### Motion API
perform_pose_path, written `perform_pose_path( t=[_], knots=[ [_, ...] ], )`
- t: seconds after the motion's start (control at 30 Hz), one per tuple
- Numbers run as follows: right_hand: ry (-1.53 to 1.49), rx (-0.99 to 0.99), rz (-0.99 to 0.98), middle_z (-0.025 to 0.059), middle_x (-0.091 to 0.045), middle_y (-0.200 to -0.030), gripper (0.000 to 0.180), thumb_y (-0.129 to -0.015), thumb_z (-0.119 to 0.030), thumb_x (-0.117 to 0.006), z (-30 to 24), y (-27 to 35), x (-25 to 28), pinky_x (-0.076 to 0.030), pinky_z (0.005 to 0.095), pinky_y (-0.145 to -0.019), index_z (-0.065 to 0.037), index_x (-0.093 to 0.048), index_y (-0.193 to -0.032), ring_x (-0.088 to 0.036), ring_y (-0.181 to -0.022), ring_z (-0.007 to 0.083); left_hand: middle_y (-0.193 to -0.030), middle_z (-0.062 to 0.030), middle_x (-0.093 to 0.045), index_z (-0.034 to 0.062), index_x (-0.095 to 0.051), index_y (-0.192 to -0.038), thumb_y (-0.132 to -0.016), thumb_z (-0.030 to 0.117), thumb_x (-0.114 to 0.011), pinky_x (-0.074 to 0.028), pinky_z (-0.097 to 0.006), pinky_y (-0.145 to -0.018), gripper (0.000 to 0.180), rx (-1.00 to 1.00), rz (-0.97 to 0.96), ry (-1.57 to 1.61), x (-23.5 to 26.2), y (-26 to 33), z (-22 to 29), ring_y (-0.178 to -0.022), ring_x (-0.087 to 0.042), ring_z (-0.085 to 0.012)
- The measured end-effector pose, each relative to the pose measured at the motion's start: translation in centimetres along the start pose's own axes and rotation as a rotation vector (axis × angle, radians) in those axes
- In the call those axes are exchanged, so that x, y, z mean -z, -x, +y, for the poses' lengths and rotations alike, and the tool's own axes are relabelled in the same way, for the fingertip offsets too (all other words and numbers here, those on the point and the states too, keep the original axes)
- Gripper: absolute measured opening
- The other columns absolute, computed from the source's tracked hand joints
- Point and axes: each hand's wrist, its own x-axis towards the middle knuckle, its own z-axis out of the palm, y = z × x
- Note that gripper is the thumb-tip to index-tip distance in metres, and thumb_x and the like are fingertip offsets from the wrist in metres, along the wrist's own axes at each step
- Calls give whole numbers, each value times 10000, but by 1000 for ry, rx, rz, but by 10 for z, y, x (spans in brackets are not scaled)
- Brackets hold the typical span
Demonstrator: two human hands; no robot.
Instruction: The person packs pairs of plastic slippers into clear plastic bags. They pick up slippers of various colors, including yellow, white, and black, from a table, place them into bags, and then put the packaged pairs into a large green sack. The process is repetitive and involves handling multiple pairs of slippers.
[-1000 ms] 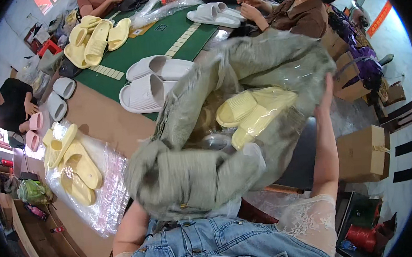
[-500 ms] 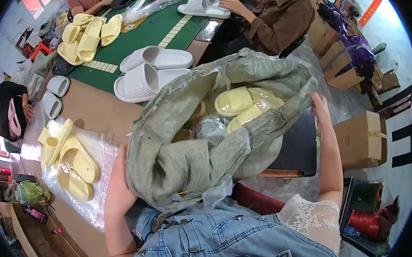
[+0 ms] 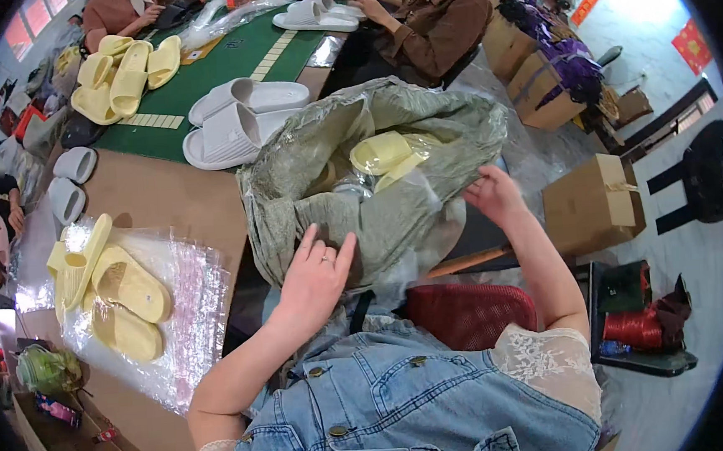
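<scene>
A large grey-green woven sack (image 3: 312, 237) stands before me with its mouth gaping. Inside lie pale yellow slippers (image 3: 380, 154), some in clear plastic; deeper contents are hidden. My left hand (image 3: 318, 270), a ring on one finger, rests against the sack's near side with its fingers spread. At the sack's right edge is my right hand (image 3: 498, 195), fingers bent loosely and apart, touching or nearly touching the cloth. On the table to my left, yellow slippers (image 3: 131, 283) lie on a stack of clear plastic bags (image 3: 196, 312).
Grey slippers (image 3: 241, 125) sit on the table's green mat (image 3: 200, 77), with more yellow slippers (image 3: 129, 78) farther left. Co-workers sit across the table, one in a brown jacket (image 3: 440, 23). A cardboard box (image 3: 591, 205) and a red mesh chair (image 3: 472, 314) are at right.
My left hand has come from the sack's left side onto its near face, fingers spread. My right hand has loosened at the right rim, which has sunk inward. The view has shifted right.
</scene>
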Motion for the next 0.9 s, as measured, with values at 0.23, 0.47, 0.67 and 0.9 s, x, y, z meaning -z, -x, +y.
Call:
perform_pose_path(
  t=[0.23, 0.47, 0.67, 0.9],
  knots=[
    [797, 29, 564, 43, -641, -892, 124, -978, -171, -523, -1, 78, 71, -484, 292, -568, -66, -577, -1017, -603, -722, 146, -918, -102, -659, 56, -528, -1334, -856, 216, -670, -352, -488, -1102, 523, -273, -8, 331, -30, -27, 48, -987, -611, -274],
    [913, 408, 777, 31, -575, -836, 230, -953, -206, -625, 97, 83, 181, -454, 312, -728, 6, -567, -1021, -519, -782, 127, -918, -105, -673, 53, -560, -1262, -838, 217, -689, -387, -477, -1073, 472, -263, -132, 360, -71, -19, 37, -958, -653, -286],
    [660, 597, 770, 72, -623, -949, 223, -1002, -204, -550, 145, 62, 182, -463, 309, -784, -1, -568, -1093, -561, -869, 149, -883, -197, -676, 13, -579, -1167, -825, 135, -671, -392, -476, -1074, 375, -153, -191, 543, -98, -21, 21, -943, -658, -355],
    [249, 144, 587, 38, -627, -796, 203, -986, -235, -550, 118, 47, 173, -393, 262, -413, -63, -615, -1072, -512, -489, 113, -1050, -259, -664, -3, -605, -1183, -815, 70, -631, -480, -469, -932, 376, 98, -227, 861, -150, -11, 8, -1033, -617, -427]
  ],
)
